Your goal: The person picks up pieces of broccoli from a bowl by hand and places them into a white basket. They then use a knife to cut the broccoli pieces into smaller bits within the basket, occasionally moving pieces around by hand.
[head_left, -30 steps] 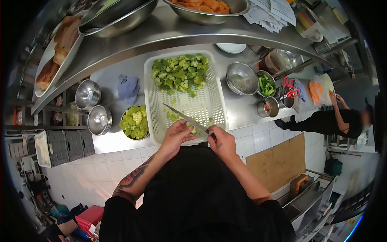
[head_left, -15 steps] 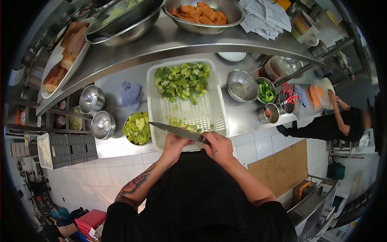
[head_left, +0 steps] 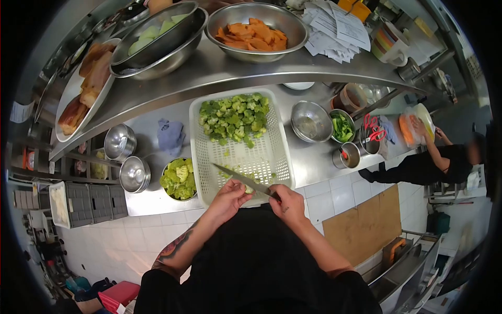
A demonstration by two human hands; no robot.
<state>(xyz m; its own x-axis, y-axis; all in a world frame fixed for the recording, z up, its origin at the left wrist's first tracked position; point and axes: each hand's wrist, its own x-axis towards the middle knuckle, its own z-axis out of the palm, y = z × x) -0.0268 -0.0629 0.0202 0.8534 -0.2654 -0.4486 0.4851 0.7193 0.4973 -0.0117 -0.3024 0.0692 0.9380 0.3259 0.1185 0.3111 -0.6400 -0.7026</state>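
My right hand (head_left: 289, 204) is wrapped round the handle of a kitchen knife (head_left: 238, 175), its blade pointing up and left over the near end of a white perforated basket (head_left: 282, 152). Between the fingertips of my left hand (head_left: 228, 201) is a small pale green piece of broccoli (head_left: 249, 189), close beside the blade. Cut broccoli florets (head_left: 232, 118) are heaped at the far end of the basket, with small scraps scattered nearer me. Left of the basket stands a bowl of larger broccoli pieces (head_left: 178, 179).
A steel shelf (head_left: 256, 78) crosses above the counter, bearing a bowl of orange slices (head_left: 253, 36), papers (head_left: 334, 29) and a meat platter (head_left: 68, 99). Steel bowls (head_left: 312, 121) and red-handled scissors (head_left: 372, 131) stand to the right. A co-worker (head_left: 434, 162) stands at far right.
The knife has turned slightly, its tip shifting right, and the broccoli piece in my left fingers now shows. My view has tilted a little. The co-worker's hands have moved apart.
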